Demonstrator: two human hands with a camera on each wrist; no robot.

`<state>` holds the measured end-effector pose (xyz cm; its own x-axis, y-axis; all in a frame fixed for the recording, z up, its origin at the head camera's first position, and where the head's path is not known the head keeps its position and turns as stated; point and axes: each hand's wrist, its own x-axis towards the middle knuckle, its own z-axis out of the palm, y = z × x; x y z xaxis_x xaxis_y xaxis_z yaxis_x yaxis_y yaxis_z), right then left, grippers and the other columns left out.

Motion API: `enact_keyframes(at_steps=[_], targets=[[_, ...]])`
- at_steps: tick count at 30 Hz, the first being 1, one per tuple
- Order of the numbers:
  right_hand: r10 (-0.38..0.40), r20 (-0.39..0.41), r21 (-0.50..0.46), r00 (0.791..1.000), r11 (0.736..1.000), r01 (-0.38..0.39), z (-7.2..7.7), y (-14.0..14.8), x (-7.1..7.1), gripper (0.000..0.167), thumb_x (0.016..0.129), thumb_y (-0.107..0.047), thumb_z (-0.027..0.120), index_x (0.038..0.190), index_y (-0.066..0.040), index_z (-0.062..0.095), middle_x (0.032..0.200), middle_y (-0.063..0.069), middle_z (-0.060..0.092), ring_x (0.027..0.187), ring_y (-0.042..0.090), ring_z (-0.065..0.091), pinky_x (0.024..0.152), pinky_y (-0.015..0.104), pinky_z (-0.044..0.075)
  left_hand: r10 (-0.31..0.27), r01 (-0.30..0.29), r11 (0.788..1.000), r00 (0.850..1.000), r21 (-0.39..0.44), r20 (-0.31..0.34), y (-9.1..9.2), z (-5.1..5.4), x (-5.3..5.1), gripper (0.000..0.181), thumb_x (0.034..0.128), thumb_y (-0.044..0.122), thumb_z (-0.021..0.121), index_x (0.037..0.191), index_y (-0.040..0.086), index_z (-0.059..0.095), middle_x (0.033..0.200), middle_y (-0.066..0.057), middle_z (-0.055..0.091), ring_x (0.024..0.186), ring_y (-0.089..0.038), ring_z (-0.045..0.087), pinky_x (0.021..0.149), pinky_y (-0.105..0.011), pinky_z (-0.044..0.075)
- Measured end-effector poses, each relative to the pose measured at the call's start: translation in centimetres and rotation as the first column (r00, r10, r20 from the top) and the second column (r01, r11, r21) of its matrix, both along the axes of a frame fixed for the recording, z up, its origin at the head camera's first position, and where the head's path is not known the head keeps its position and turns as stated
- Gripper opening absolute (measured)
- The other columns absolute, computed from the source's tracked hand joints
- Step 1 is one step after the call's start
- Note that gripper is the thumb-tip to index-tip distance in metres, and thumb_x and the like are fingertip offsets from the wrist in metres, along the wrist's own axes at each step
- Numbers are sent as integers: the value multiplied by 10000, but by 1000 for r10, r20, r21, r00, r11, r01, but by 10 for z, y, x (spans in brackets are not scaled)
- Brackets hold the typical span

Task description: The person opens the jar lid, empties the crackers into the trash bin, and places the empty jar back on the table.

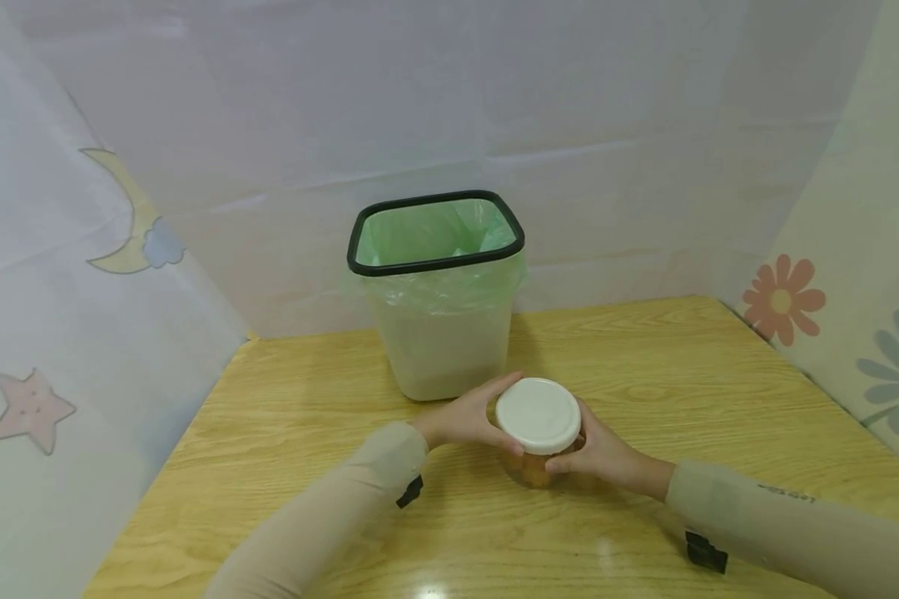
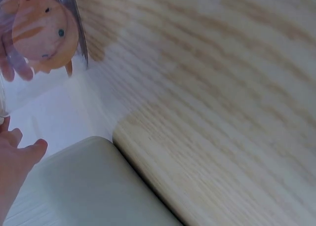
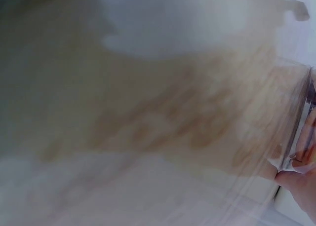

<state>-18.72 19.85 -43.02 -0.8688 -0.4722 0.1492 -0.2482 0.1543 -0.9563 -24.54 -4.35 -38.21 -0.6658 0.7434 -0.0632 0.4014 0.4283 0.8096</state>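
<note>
A clear jar [image 1: 528,472] with a white lid [image 1: 538,414] is between both hands, near the middle of the wooden table. My left hand [image 1: 460,418] grips it from the left, thumb at the near side and fingers reaching round the far side. From the right, my right hand [image 1: 607,456] holds the same jar with its thumb at the front; other fingers are partly hidden behind it. Something orange with small dark eye-like spots, resembling a toy figure [image 2: 44,31], shows through the clear wall in the left wrist view. The right wrist view is blurred, with the thumb [image 3: 296,184] at its edge.
A pale waste bin [image 1: 442,341] with a black rim [image 1: 436,268] and a green bag liner [image 1: 419,233] stands just behind the jar, to the left. Printed cloth walls [image 1: 629,166] border the wooden table [image 1: 285,441] at the back and sides.
</note>
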Motion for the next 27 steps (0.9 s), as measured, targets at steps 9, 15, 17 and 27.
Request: enact_keyframes(at_steps=[9,15,17,27], targets=[[16,7,12,1000,1000,-16,-1,1,-1,1027,805,-144,810,1470,94,65,1442,340,230,1280,516,273,937,517,408,58,-59,998,998,31,25,1,-2,8,1050,772,217,845,1572,170,167,1610,-16,149,1462,-202,128,1147,-490,177],[14,15,18,1000,1000,-14,-2,2,-1,1043,807,-159,811,1478,86,51,1447,338,220,1284,513,268,933,519,414,98,-100,994,994,47,44,2,-2,14,1047,776,233,842,1573,185,164,1610,-5,138,1462,-196,122,1145,-494,178],[14,20,15,1000,1000,-15,-2,2,-1,1050,806,-156,812,1480,84,43,1446,338,215,1280,512,269,925,506,422,116,-118,992,992,53,45,3,-3,16,1050,774,237,844,1572,180,165,1609,-14,143,1460,-206,131,1140,-501,188],[-17,33,27,999,1000,16,1,1,0,1062,794,-154,822,1483,81,49,1452,332,221,1293,510,268,936,481,414,173,-174,982,985,68,10,5,-4,23,1048,772,247,847,1569,149,175,1600,-80,175,1449,-240,179,1130,-496,227]])
